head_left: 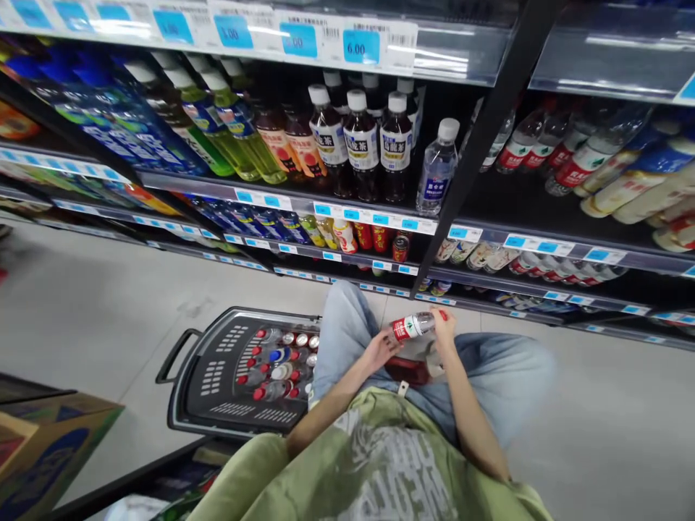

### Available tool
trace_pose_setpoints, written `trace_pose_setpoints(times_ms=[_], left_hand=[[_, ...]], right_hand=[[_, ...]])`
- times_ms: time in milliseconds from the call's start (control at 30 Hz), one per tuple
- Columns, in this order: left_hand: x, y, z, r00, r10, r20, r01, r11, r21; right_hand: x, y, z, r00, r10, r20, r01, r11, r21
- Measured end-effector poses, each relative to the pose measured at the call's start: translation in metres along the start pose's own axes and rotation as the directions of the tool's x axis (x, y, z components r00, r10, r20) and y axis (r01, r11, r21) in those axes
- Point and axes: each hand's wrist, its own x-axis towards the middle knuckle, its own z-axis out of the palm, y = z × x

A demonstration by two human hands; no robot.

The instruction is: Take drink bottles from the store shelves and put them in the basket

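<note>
Green shirt (380, 449) fabric with pale lettering is seen nearest the camera, at six o'clock; beyond it, blue jeans (504, 369) are worn on bent legs. Pale tiled floor (141, 311) is spread below, bounded toward twelve o'clock by dark store shelves (521, 199) edged with blue-and-white price labels (361, 47).

At four o'clock from the centre, a red-labelled bottle (411, 327) is held above the lap, tilted, with its red-capped end directed toward three o'clock. It is grasped by both hands: the lower end is enclosed by the grip of the left hand (378, 352), the cap end by that of the right hand (444, 333). Beneath, a dark red object (407, 370) is partly hidden and cannot be identified.

At eight o'clock, a black basket (211, 412) is set on the floor, its handle (169, 369) turned toward nine o'clock. Red-capped bottles (260, 367), one blue-capped bottle (279, 354) and silver-topped cans (302, 339) are contained in it. Farther out, a cardboard carton (70, 434) is seen.

On the shelves, blue bottles (146, 137) are ranged at ten o'clock, dark tea bottles (358, 145) at twelve; a clear water bottle (437, 170) is stood upright at two.
</note>
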Motion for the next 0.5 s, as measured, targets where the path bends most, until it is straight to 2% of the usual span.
trace_pose_setpoints(times_ms=[133,200,333,500], left_hand=[[0.007,-0.011,-0.006,0.982,-0.145,0.125,0.115,0.969,0.221],[0.010,-0.016,-0.010,0.967,-0.186,0.175,0.121,0.938,0.325],[0.012,-0.021,-0.014,0.958,-0.180,0.224,0.075,0.909,0.411],[0.013,-0.020,-0.013,0.970,-0.128,0.205,0.034,0.913,0.406]], right_hand=[[0.009,0.001,-0.004,0.999,0.028,0.025,-0.028,0.999,-0.030],[0.010,0.002,-0.005,0.999,0.011,0.041,-0.009,0.999,-0.049],[0.008,0.003,-0.007,0.995,-0.049,0.085,0.058,0.993,-0.104],[0.008,0.001,-0.009,0.980,-0.146,0.138,0.173,0.962,-0.211]])
